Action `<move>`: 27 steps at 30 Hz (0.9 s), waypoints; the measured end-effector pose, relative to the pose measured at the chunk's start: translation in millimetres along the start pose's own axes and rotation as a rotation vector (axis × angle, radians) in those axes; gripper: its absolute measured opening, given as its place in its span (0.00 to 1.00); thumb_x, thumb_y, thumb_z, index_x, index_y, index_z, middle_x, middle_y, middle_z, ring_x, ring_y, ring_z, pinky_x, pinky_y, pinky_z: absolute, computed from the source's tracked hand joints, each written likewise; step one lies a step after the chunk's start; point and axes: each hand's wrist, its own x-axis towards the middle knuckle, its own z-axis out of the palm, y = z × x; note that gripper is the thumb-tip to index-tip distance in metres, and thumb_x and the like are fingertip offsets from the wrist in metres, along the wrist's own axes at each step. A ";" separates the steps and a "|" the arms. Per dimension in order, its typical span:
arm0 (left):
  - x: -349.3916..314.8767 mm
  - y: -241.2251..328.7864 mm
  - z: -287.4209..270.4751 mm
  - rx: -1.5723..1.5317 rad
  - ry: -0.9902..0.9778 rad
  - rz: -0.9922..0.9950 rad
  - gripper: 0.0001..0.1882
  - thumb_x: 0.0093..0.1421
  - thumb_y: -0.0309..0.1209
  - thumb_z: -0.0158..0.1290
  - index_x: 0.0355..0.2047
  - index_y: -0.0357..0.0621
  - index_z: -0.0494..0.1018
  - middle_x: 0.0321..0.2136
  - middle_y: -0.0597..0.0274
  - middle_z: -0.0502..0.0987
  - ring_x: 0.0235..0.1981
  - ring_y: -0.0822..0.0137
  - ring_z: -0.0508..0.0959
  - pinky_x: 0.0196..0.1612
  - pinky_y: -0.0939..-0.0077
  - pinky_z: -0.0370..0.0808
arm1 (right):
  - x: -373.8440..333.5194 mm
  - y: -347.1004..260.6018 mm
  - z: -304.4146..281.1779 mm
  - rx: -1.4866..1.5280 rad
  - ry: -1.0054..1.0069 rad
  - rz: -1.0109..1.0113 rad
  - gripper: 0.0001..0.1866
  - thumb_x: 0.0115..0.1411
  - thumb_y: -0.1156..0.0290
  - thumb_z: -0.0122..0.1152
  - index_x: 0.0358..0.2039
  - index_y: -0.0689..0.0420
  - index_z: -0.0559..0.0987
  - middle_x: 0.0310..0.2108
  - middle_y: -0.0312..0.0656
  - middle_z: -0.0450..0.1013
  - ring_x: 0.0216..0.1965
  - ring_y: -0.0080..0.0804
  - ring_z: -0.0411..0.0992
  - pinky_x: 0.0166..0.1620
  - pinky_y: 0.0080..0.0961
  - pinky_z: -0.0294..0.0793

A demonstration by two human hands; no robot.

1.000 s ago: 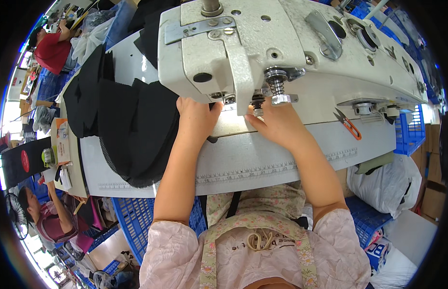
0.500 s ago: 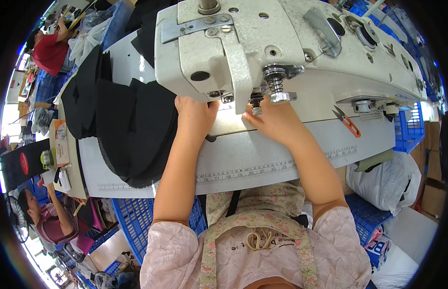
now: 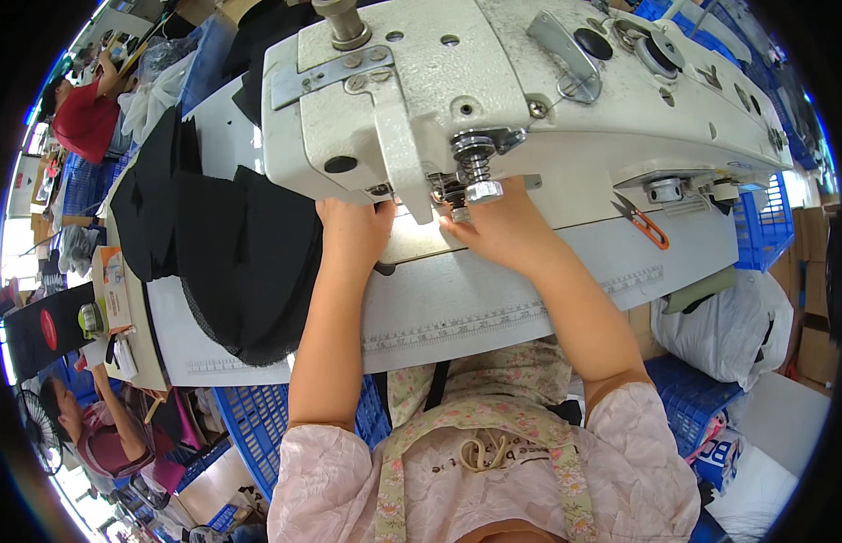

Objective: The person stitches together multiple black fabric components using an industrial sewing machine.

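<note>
both hands are being pressed flat under the sewing machine (image 3: 493, 90): the left hand (image 3: 353, 231) near the black cloth (image 3: 244, 262), the right hand (image 3: 502, 231) by the needle; nothing is being gripped.

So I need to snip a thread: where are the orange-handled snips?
In the head view the orange-handled snips lie on the white sewing table, to the right of the right hand, just below the sewing machine.

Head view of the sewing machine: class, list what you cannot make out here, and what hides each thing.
- Needle and whatever is being sewn: hidden under the sewing machine head.
- Left hand fingertips: tucked beneath the machine.
- Right hand fingertips: lost behind the silver knob.
- Ruler markings on the table edge: too small.
- Orange snips: blades partly hidden.
</note>
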 end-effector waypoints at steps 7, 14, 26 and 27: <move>2.3 -0.9 -0.9 -0.051 0.001 -0.001 0.07 0.41 0.23 0.57 0.24 0.38 0.74 0.19 0.54 0.74 0.23 0.48 0.74 0.26 0.59 0.68 | 0.3 2.7 0.9 -0.007 0.049 -0.064 0.12 0.52 0.59 0.57 0.34 0.50 0.78 0.33 0.41 0.71 0.41 0.39 0.67 0.45 0.40 0.59; 4.4 -0.4 -1.5 -0.030 -0.036 -0.007 0.06 0.46 0.26 0.55 0.21 0.36 0.72 0.17 0.54 0.74 0.22 0.53 0.75 0.30 0.61 0.70 | 0.1 0.8 -0.5 0.021 0.032 -0.034 0.08 0.49 0.62 0.59 0.29 0.49 0.80 0.33 0.36 0.71 0.44 0.32 0.65 0.49 0.38 0.56; 8.2 9.3 -9.6 -0.063 -0.030 -0.033 0.10 0.42 0.25 0.58 0.25 0.34 0.71 0.21 0.51 0.74 0.26 0.50 0.74 0.31 0.60 0.70 | 0.3 3.3 -0.6 -0.071 -0.016 -0.038 0.19 0.54 0.54 0.55 0.21 0.58 0.77 0.19 0.47 0.71 0.28 0.46 0.70 0.43 0.41 0.61; 7.4 6.4 -8.7 -0.030 -0.037 -0.014 0.10 0.42 0.25 0.58 0.24 0.34 0.71 0.20 0.52 0.73 0.24 0.50 0.74 0.31 0.60 0.70 | 0.3 3.0 0.7 -0.068 -0.016 -0.036 0.19 0.54 0.54 0.55 0.21 0.58 0.77 0.19 0.47 0.71 0.28 0.46 0.70 0.43 0.41 0.61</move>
